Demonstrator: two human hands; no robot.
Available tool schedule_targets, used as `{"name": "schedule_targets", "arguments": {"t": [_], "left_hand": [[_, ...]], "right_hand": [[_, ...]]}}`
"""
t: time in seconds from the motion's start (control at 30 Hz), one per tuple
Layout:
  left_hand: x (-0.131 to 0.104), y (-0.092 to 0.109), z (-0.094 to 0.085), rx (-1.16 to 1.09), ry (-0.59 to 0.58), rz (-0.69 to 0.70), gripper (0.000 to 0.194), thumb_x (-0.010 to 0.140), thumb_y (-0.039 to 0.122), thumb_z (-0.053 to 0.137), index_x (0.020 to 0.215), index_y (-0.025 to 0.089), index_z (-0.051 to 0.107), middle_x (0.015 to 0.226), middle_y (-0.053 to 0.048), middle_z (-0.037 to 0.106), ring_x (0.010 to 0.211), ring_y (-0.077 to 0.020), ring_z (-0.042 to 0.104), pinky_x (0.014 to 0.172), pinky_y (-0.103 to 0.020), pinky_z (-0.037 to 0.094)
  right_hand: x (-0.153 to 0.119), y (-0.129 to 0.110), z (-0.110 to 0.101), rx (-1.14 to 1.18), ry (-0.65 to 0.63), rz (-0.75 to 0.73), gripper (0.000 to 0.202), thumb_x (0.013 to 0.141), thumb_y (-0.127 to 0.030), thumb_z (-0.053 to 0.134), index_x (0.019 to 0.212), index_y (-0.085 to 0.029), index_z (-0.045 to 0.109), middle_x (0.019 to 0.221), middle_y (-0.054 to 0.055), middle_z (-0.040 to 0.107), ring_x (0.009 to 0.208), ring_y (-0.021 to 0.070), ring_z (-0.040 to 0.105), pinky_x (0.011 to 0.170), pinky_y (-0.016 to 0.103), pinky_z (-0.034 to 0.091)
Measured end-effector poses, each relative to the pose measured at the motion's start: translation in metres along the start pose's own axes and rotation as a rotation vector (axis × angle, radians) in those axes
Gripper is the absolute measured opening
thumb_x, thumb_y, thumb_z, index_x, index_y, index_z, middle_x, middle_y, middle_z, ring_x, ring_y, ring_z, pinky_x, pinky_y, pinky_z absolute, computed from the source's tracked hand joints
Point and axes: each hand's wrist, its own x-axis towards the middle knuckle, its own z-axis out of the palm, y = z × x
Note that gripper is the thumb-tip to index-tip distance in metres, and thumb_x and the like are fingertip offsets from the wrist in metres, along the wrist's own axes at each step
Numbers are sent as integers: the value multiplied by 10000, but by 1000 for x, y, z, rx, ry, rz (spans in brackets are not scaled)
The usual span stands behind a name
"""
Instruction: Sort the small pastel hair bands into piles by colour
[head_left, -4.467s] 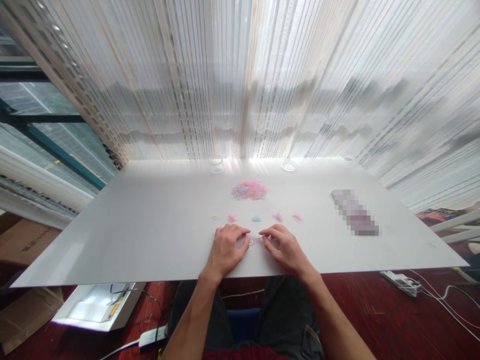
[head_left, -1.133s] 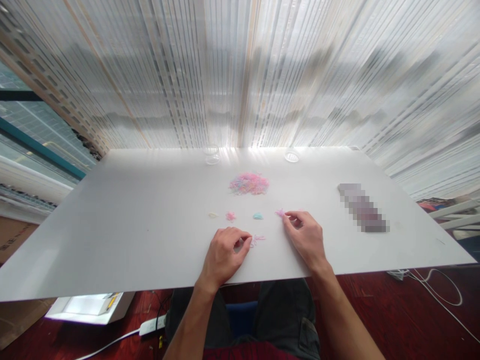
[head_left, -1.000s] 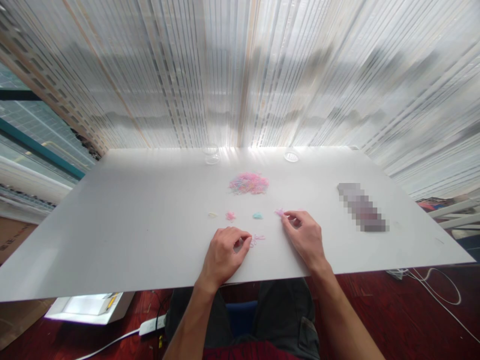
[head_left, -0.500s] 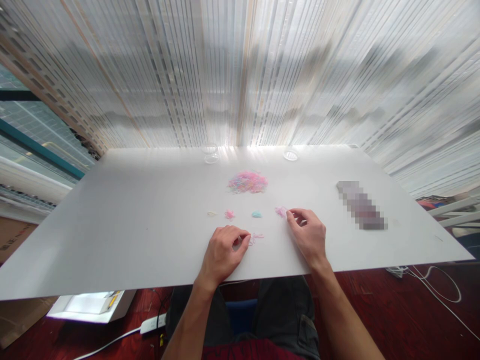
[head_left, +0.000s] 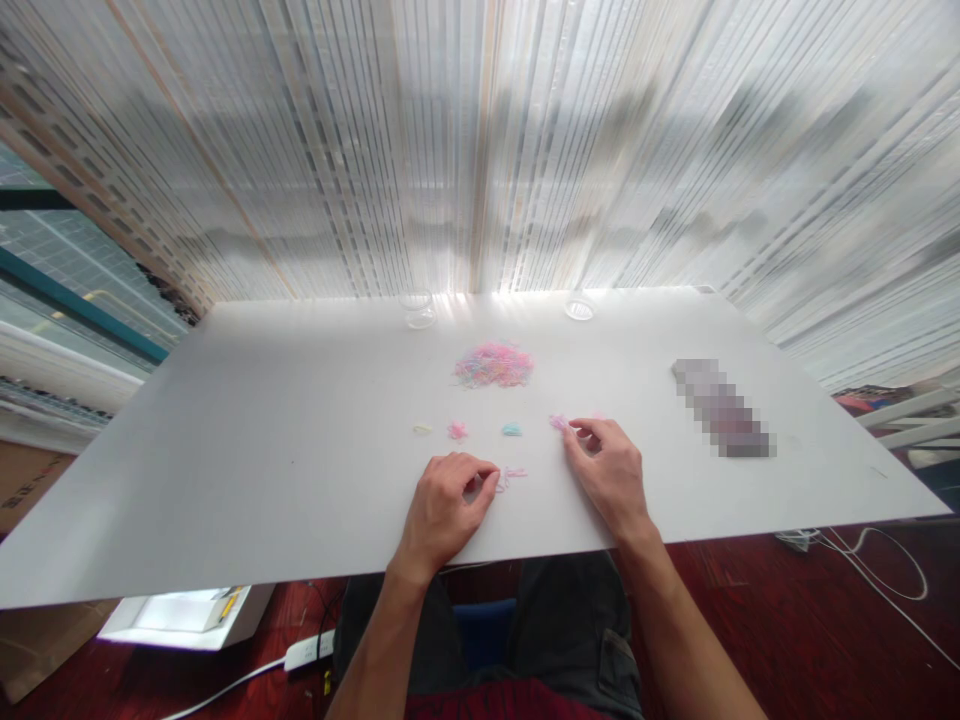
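A heap of tiny mixed-colour rubber bands (head_left: 493,364) lies mid-table on the white table (head_left: 262,440). In front of it sit small sorted piles: a pale yellow one (head_left: 422,430), a pink one (head_left: 457,431), a blue one (head_left: 512,429) and a pink-purple one (head_left: 558,422). A few pink bands (head_left: 514,474) lie loose by my left hand (head_left: 447,502), whose curled fingertips rest on the table beside them. My right hand (head_left: 609,467) has its fingers pinched together at the pink-purple pile; whether a band is between them is too small to tell.
Two clear round lids or dishes (head_left: 417,308) (head_left: 579,308) stand at the table's far edge under a striped translucent curtain. A blurred-out flat object (head_left: 721,408) lies to the right. Below the table are a power strip (head_left: 307,649), cables and a white box (head_left: 180,615).
My right hand has left the loose bands near my left hand and moved right and forward to the pink-purple pile. My left hand has stayed in place.
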Motion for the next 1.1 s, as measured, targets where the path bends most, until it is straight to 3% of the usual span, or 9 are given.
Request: {"name": "schedule_targets", "arguments": {"t": [0.57, 0.73, 0.83, 0.93, 1.1], "left_hand": [[-1, 1, -1, 7, 11, 11, 125, 980, 253, 596, 902, 226, 690, 843, 2, 732, 733, -170, 641, 819, -369, 456], [0, 1, -1, 14, 5, 7, 151, 986, 276, 577, 899, 223, 689, 847, -14, 740, 732, -177, 643, 817, -374, 469], [-1, -1, 0, 2, 41, 2, 170, 996, 222, 522, 1016, 223, 690, 900, -27, 754, 802, -193, 669, 841, -374, 489], [-3, -2, 1, -28, 89, -17, 286, 987, 137, 453, 1166, 224, 658, 947, -26, 757, 876, -197, 684, 878, -361, 513], [-3, -3, 2, -29, 104, -44, 268, 1000, 170, 463, 1183, 229, 650, 940, -22, 755, 877, -200, 686, 889, -360, 521]], "right_hand": [[4, -3, 0, -15, 9, -16, 488, 966, -621, 525, 857, -199, 744, 825, 59, 686, 640, 173, 596, 703, 346, 515], [1, -1, 1, -27, 3, -42, 405, 960, -555, 568, 1054, -215, 767, 997, 94, 685, 741, 200, 617, 789, 389, 542], [-1, 1, 2, -23, -35, -88, 328, 973, -473, 565, 1076, -245, 778, 1104, 104, 695, 916, 247, 642, 903, 435, 536], [-2, 1, 3, -19, -55, -126, 265, 970, -393, 570, 1023, -251, 787, 1063, 93, 722, 1029, 282, 622, 979, 469, 508], [-3, 0, 0, 4, -48, -154, 228, 958, -331, 580, 1040, -244, 773, 1024, 82, 728, 973, 265, 637, 964, 462, 521]]}}
